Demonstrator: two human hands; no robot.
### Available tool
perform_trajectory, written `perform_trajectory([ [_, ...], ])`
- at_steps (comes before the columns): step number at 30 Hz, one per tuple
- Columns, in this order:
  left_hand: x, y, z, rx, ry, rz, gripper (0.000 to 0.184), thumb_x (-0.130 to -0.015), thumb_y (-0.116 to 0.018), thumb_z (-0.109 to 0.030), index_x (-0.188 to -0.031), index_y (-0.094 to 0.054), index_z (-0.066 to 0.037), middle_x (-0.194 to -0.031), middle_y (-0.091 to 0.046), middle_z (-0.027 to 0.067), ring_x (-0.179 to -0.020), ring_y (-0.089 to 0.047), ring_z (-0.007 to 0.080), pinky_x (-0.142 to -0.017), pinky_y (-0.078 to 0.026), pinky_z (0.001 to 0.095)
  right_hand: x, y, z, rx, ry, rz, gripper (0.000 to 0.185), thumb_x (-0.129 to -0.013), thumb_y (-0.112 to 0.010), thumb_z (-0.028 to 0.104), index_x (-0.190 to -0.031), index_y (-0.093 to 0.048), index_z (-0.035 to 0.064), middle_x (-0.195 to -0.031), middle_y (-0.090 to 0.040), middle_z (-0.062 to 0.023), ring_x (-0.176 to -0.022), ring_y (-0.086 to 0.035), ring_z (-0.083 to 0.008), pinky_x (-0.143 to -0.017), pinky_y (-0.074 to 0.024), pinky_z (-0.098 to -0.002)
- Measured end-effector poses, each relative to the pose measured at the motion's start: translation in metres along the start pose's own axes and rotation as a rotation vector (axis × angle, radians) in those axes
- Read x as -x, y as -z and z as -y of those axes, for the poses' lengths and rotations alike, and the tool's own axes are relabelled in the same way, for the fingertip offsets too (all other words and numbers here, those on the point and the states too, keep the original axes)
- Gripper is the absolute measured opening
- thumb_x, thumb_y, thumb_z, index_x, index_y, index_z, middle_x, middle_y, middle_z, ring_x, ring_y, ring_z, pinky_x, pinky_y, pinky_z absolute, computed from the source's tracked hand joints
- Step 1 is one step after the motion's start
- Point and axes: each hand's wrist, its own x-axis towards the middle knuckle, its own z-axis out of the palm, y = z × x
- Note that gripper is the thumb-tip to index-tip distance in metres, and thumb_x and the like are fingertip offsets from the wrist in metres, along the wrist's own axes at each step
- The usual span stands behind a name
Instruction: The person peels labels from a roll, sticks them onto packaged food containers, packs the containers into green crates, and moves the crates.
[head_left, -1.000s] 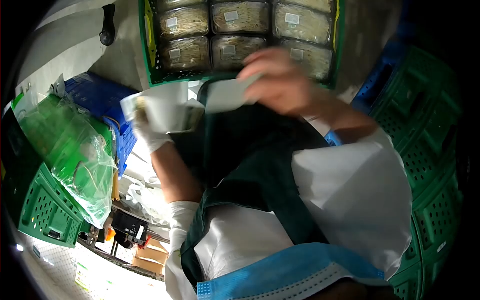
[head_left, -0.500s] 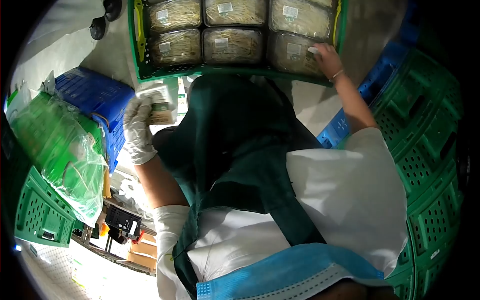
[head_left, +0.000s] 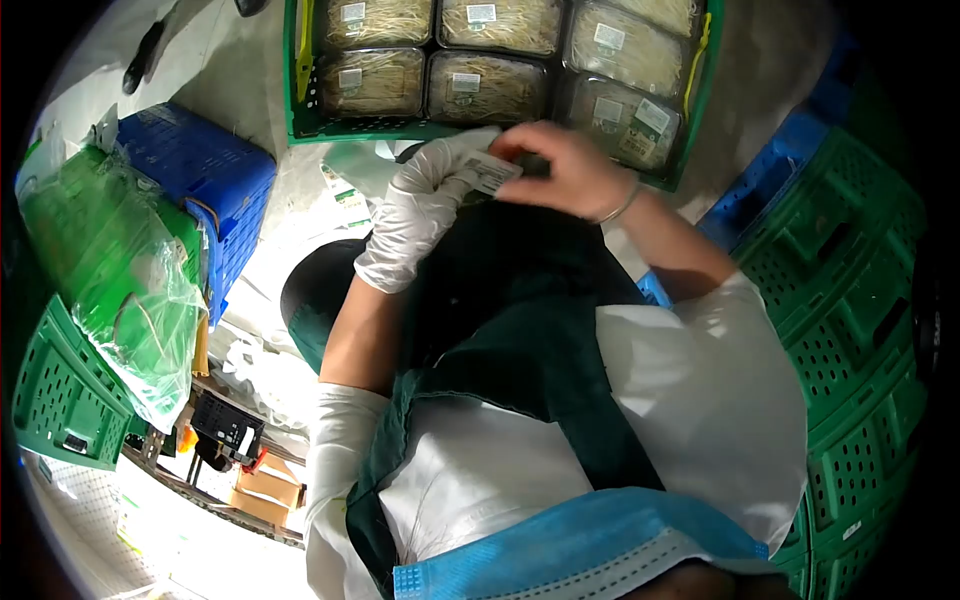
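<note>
My left hand (head_left: pixel 415 205), in a white glove, is closed around labels with a printed white label (head_left: pixel 490 172) showing at its fingertips. My bare right hand (head_left: pixel 575 175) meets it from the right, its curled fingers and thumb at that label's edge. Just beyond both hands is a green crate (head_left: pixel 390 132) holding several clear-lidded packs of pale, thin sprouts. Each pack, such as the front middle one (head_left: pixel 490 95), bears a small white label. On the front right pack (head_left: pixel 590 125) there is also a larger green-and-white label (head_left: pixel 648 130).
Stacked green crates (head_left: pixel 840 330) rise along my right, with a blue crate (head_left: pixel 775 180) beside them. At the left are another blue crate (head_left: pixel 200 150), a clear plastic bag (head_left: pixel 130 290) over green crates, and a black device (head_left: pixel 228 425) lower down.
My right hand has left the front right pack, where a larger label now shows, and moved left and down toward me. My left hand has risen rightward with the labels, and the two hands meet.
</note>
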Motion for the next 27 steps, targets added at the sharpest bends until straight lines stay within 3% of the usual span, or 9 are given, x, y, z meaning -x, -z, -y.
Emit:
perform_trajectory([
  [4, 0.010, 0.012, -0.012, -0.266, 0.311, -0.186, 0.021, -0.071, -0.066, -0.018, -0.075, -0.055, 0.000, -0.071, -0.055, 0.0024, -0.061, -0.050, 0.0067, -0.054, -0.041, 0.0205, -0.012, -0.023, 0.016, -0.001, -0.139, -0.106, 0.021, -0.069, -0.064, 0.022, -0.075, -0.055, 0.0040, -0.070, -0.056, -0.0097, -0.061, -0.054, -0.0235, -0.055, -0.0435, -0.0278],
  [7, 0.016, 0.012, -0.007, -0.411, 0.019, -0.041, 0.020, -0.072, -0.065, -0.017, -0.075, -0.054, 0.000, -0.070, -0.054, 0.0026, -0.058, -0.046, 0.0047, -0.050, -0.040, 0.0216, -0.004, 0.006, 0.013, 0.257, -0.039, -0.392, 0.016, -0.072, -0.062, 0.021, -0.077, -0.059, 0.0060, -0.070, -0.059, -0.0079, -0.061, -0.057, -0.0183, -0.054, -0.0455, -0.0280],
  [9, 0.021, 0.012, -0.023, -0.034, 0.458, -0.034, 0.012, -0.071, -0.061, -0.009, -0.078, -0.055, -0.001, -0.069, -0.054, 0.0033, -0.066, -0.050, 0.0079, -0.060, -0.042, 0.0213, -0.003, 0.070, -0.012, 0.449, -0.283, -0.571, 0.022, -0.076, -0.056, 0.026, -0.086, -0.059, 0.0067, -0.076, -0.061, -0.0081, -0.065, -0.059, -0.0192, -0.057, -0.0464, -0.0292],
  [12, 0.027, 0.040, -0.007, -0.180, 0.187, -0.092, 0.014, -0.072, -0.056, -0.003, -0.086, -0.057, 0.000, -0.073, -0.058, 0.0061, -0.063, -0.052, 0.0084, -0.059, -0.043, 0.0212, 0.020, 0.167, -0.090, 0.947, -0.241, -0.414, 0.030, -0.078, -0.053, 0.027, -0.098, -0.051, 0.0050, -0.085, -0.056, -0.0148, -0.082, -0.052, -0.0329, -0.069, -0.0430, -0.0369],
  [15, 0.027, 0.061, 0.009, 0.014, 0.314, -0.255, 0.018, -0.071, -0.055, 0.000, -0.089, -0.057, 0.002, -0.076, -0.059, 0.0068, -0.063, -0.054, 0.0102, -0.059, -0.044, 0.0213, 0.023, 0.170, -0.151, 1.284, -0.437, -0.125, 0.033, -0.080, -0.050, 0.029, -0.106, -0.049, 0.0083, -0.097, -0.055, -0.0111, -0.094, -0.049, -0.0276, -0.078, -0.0415, -0.0372],
  [18, 0.032, 0.073, 0.014, 0.071, 0.293, -0.283, 0.020, -0.072, -0.054, 0.000, -0.092, -0.056, 0.003, -0.078, -0.059, 0.0071, -0.063, -0.055, 0.0109, -0.059, -0.045, 0.0217, 0.036, 0.157, -0.202, 1.232, -0.361, -0.315, 0.044, -0.082, -0.048, 0.034, -0.119, -0.040, 0.0135, -0.115, -0.043, -0.0109, -0.101, -0.043, -0.0297, -0.084, -0.0375, -0.0398],
  [21, 0.039, 0.077, 0.016, 0.136, 0.317, -0.356, 0.020, -0.073, -0.053, -0.001, -0.092, -0.057, 0.003, -0.079, -0.060, 0.0068, -0.065, -0.055, 0.0108, -0.060, -0.045, 0.0219, 0.041, 0.131, -0.180, 1.225, -0.309, -0.576, 0.053, -0.079, -0.051, 0.038, -0.125, -0.033, 0.0195, -0.121, -0.037, -0.0103, -0.104, -0.040, -0.0328, -0.085, -0.0363, -0.0399],
  [25, 0.038, 0.068, 0.015, 0.196, 0.249, -0.417, 0.022, -0.075, -0.055, -0.009, -0.096, -0.057, -0.001, -0.078, -0.058, 0.0031, -0.067, -0.053, 0.0083, -0.062, -0.043, 0.0202, 0.046, 0.125, -0.167, 1.431, -0.587, -0.309, 0.065, -0.074, -0.044, 0.058, -0.128, -0.028, 0.0253, -0.134, -0.021, -0.0080, -0.112, -0.031, -0.0334, -0.085, -0.0316, -0.0464],
  [27, 0.030, 0.064, 0.020, 0.127, 0.207, -0.382, 0.021, -0.077, -0.054, -0.014, -0.095, -0.059, -0.003, -0.072, -0.055, 0.0008, -0.063, -0.051, 0.0071, -0.059, -0.041, 0.0188, 0.023, 0.123, -0.147, 1.470, -0.605, -0.240, 0.059, -0.074, -0.050, 0.053, -0.121, -0.039, 0.0187, -0.126, -0.034, -0.0096, -0.111, -0.034, -0.0317, -0.084, -0.0338, -0.0433],
])
